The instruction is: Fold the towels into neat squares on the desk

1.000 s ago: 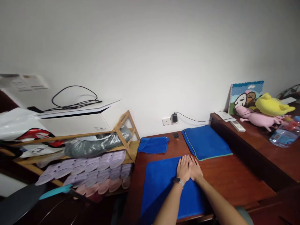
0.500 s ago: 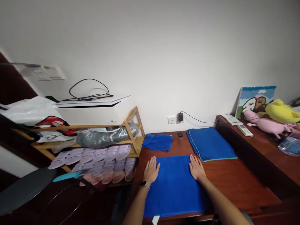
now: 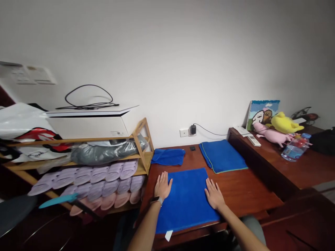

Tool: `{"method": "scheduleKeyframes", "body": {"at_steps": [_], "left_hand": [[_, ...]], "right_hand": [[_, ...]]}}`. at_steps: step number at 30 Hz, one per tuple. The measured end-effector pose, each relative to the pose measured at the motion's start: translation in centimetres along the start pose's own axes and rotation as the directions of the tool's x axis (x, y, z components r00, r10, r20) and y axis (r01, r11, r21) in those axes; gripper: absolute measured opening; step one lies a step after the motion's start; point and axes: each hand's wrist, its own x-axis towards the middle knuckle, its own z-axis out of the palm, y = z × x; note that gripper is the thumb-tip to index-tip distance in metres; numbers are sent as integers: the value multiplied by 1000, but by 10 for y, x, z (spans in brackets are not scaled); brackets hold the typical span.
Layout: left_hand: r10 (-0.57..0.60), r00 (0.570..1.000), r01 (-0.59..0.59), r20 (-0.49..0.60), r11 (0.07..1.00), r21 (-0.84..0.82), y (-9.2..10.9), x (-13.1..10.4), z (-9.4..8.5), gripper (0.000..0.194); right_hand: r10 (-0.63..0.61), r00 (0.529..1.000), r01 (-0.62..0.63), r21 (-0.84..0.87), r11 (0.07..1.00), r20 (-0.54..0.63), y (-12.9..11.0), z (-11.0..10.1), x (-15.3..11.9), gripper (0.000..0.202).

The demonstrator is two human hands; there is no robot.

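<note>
A blue cloth (image 3: 187, 200) lies spread flat on the brown wooden table (image 3: 246, 188), with a white tag at its front edge. My left hand (image 3: 162, 186) rests flat on its left edge, palm down, fingers stretched out; a watch is on that wrist. Flat against the right edge lies my right hand (image 3: 214, 194), its fingers also extended. Neither hand grips anything. Behind, a small folded blue cloth (image 3: 169, 157) is at the back left, and a larger folded blue cloth with a green edge (image 3: 222, 156) is at the back right.
On the left stands a wooden rack (image 3: 144, 158) with lilac and pink slippers and a white box (image 3: 86, 127) on top. A raised brown surface at right holds a remote (image 3: 253, 141), plush toys (image 3: 284, 123) and a plastic bottle (image 3: 295, 150). A plug (image 3: 193, 129) sits in the wall.
The view has turned to the right, showing the whole bottle. My right hand has slid a little toward me along the cloth's right edge. My left hand remains flat on the left edge.
</note>
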Motion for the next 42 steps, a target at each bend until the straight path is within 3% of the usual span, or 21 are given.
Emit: {"method": "scheduleKeyframes", "body": {"at_steps": [3, 6, 10, 13, 15, 17, 19, 23, 26, 29, 33, 36, 42], "left_hand": [[68, 994, -69, -90, 998, -6, 34, -6, -11, 66], [174, 978, -184, -116, 980, -79, 107, -20, -13, 64], [315, 949, -308, -11, 920, -240, 215, -41, -2, 64], [317, 944, -272, 86, 901, -337, 250, -49, 4, 65], [315, 941, -255, 126, 902, -348, 244, -54, 2, 66], [317, 938, -259, 143, 911, -319, 217, -60, -2, 68], [259, 954, -217, 152, 944, -250, 172, -69, -8, 70], [-35, 993, 41, 112, 998, -54, 67, -91, -15, 75], [-111, 992, 112, 60, 994, -9, 14, -103, -15, 73], [-101, 994, 102, 33, 995, -13, 1, -107, -12, 72], [-105, 994, 106, 17, 994, -17, 11, -105, -10, 73], [-91, 996, 92, 15, 996, -12, 11, -105, -9, 73], [-57, 998, 57, -7, 998, 22, 9, -105, -18, 71]], "right_hand": [[11, 1000, -11, 15, 1000, 9, -5, -3, -2, 69], [8, 1000, -8, 19, 1000, 6, -6, -3, 0, 69], [-27, 999, 28, -37, 999, 29, -2, 2, 1, 67], [-74, 997, 75, -73, 995, 14, 2, 7, 1, 71], [-84, 996, 83, -56, 995, -13, 3, 8, 1, 68], [-62, 998, 62, -21, 998, -31, 3, 8, 0, 65], [-36, 998, 37, 13, 999, -48, 3, 9, 1, 65], [-34, 996, 37, 35, 999, -80, 5, 14, 2, 66], [-30, 996, 31, 11, 999, -79, 6, 16, 4, 67], [-20, 999, 20, -4, 1000, -45, 5, 12, 4, 67], [22, 997, -22, 4, 1000, -77, 2, 7, -11, 66], [3, 989, -1, 11, 1000, -151, 1, 14, -35, 67], [1, 992, 1, 10, 1000, -123, 2, 29, -60, 66]]}}
